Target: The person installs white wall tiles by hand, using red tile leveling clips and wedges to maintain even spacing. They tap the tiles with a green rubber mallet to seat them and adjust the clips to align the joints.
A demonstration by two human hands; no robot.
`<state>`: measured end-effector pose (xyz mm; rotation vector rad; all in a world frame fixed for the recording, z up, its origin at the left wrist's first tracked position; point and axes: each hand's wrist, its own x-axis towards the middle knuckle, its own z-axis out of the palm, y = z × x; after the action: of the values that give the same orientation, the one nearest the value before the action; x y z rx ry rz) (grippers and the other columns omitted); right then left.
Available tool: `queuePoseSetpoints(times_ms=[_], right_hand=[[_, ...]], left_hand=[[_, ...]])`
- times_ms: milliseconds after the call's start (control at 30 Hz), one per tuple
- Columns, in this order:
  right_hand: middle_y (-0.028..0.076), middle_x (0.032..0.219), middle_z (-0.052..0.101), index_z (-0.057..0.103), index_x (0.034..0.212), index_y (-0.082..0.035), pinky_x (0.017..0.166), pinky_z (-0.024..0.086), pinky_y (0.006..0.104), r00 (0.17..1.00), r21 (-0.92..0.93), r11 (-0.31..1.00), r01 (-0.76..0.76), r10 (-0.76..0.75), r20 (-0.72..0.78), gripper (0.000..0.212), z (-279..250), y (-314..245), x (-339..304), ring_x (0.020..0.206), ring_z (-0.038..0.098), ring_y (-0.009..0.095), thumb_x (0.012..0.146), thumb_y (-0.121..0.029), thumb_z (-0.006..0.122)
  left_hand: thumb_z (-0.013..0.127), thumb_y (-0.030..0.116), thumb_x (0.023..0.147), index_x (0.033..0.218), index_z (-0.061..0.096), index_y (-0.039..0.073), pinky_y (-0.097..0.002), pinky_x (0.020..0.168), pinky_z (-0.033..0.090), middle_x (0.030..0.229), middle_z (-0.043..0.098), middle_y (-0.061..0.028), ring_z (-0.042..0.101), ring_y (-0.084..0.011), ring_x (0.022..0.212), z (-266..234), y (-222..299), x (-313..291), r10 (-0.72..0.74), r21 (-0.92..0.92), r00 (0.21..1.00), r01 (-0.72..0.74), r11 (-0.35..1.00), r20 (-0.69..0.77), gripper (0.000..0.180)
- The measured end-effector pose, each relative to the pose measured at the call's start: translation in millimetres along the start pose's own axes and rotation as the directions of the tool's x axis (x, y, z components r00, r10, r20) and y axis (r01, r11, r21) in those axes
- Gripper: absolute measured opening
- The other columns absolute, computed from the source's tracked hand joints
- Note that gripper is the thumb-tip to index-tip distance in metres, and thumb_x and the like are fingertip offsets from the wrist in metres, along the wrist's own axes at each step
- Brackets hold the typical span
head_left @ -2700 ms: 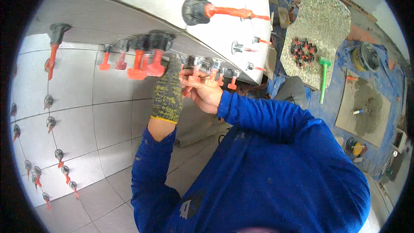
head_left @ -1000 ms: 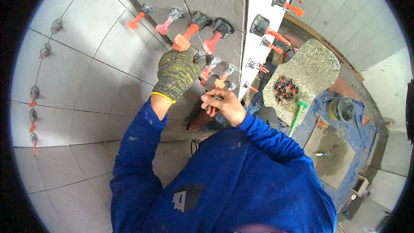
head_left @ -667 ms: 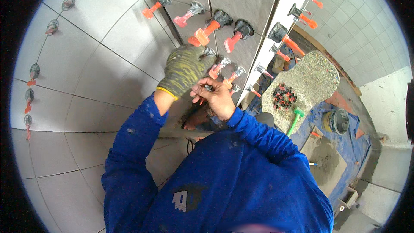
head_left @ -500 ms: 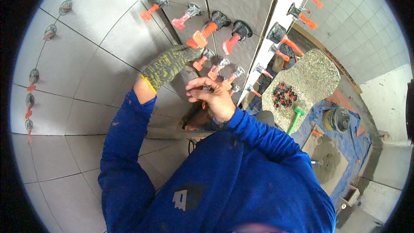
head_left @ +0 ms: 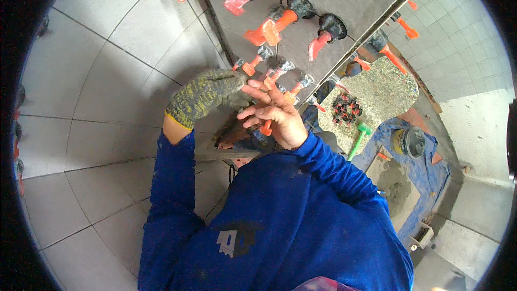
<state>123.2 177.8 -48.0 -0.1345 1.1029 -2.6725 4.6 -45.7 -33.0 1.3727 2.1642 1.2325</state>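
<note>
Currently, your left hand (head_left: 207, 97), in a grey-and-yellow knitted glove, has its fingers extended and drawn together; whether they grip anything cannot be told. Their tips lie close to the fingers of your bare right hand (head_left: 277, 116). That hand is partly curled, the upper fingers reaching forward, and retains a red-orange plastic clip handle (head_left: 266, 127) projecting below the fingers. Black round clips with red-orange T-shaped handles (head_left: 332, 27) stand along the grey tile joints above both hands. At right, a red-and-black clip pile (head_left: 347, 109) rests on a speckled mat (head_left: 385, 89), near a green mallet (head_left: 359, 139). Markings: your blue sweater (head_left: 334, 210) bears a pale angular print (head_left: 227, 242); the dark bucket (head_left: 412, 143) carries yellow marking too small to read.
</note>
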Motion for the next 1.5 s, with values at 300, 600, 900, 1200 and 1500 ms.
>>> queuePoseSetpoints(times_ms=[300, 600, 900, 1200, 1500], right_hand=[[0.013, 0.139, 0.055, 0.042, 0.142, -0.004, 0.093, 0.051, 0.0336, 0.991, -0.369, 0.926, 0.078, -0.112, -0.073, 0.060, -21.9, 5.1, -4.4, 0.112, 0.062, 0.024, 0.086, 0.006, 0.061], [0.011, 0.113, 0.068, 0.055, 0.129, -0.002, 0.064, 0.052, 0.0232, 0.966, -0.173, 0.985, -0.005, -0.039, -0.254, 0.042, -14.4, -36.1, -42.8, 0.075, 0.065, 0.011, 0.091, -0.011, 0.070], [0.007, 0.097, 0.067, 0.063, 0.115, 0.000, 0.053, 0.047, 0.0218, 0.938, -0.273, 0.959, -0.073, -0.027, -0.345, 0.029, -8.1, -9.7, -0.5, 0.064, 0.061, 0.010, 0.095, -0.021, 0.066], [0.005, 0.079, 0.069, 0.064, 0.095, 0.000, 0.042, 0.044, 0.0225, 0.921, -0.328, 0.943, 0.055, -0.175, -0.348, 0.029, -3.7, -2.3, 27.5, 0.051, 0.059, 0.009, 0.091, -0.028, 0.072], [0.001, 0.081, 0.066, 0.064, 0.105, -0.002, 0.045, 0.043, 0.0205, 0.962, -0.378, 0.925, -0.038, -0.068, -0.264, 0.026, -11.6, -24.9, 1.2, 0.056, 0.057, 0.007, 0.090, -0.021, 0.073]], left_hand=[[0.059, 0.010, 0.095, 0.114, 0.062, -0.004, -0.0341, 0.085, 0.058, 0.110, 0.069, -0.0113, 0.068, -0.0219, 0.099, 14.1, 27.1, 18.8, -0.313, -0.583, 0.926, 0.138, 0.801, -0.211, 0.024], [0.061, 0.015, 0.094, 0.110, 0.069, -0.001, -0.0295, 0.080, 0.056, 0.102, 0.071, -0.0119, 0.070, -0.0180, 0.088, 4.3, 65.4, 23.7, -0.343, -0.376, 0.784, 0.152, 0.914, -0.517, 0.023], [0.056, 0.016, 0.085, 0.118, 0.064, 0.007, -0.0464, 0.094, 0.047, 0.116, 0.066, -0.0146, 0.060, -0.0313, 0.110, 44.6, 8.7, 34.6, -0.306, 0.211, 0.912, 0.367, 0.906, -0.273, 0.035], [0.049, 0.032, 0.101, 0.134, 0.052, 0.005, -0.0328, 0.064, 0.048, 0.081, 0.060, -0.0049, 0.059, -0.0174, 0.074, 55.2, -0.8, 50.0, -0.292, -0.159, 0.907, 0.254, 0.954, -0.303, 0.043], [0.056, 0.017, 0.098, 0.114, 0.064, 0.004, -0.0312, 0.070, 0.051, 0.097, 0.068, -0.0070, 0.064, -0.0153, 0.086, 34.1, -3.6, 32.2, -0.305, -0.405, 0.801, 0.086, 0.910, -0.515, 0.023]])
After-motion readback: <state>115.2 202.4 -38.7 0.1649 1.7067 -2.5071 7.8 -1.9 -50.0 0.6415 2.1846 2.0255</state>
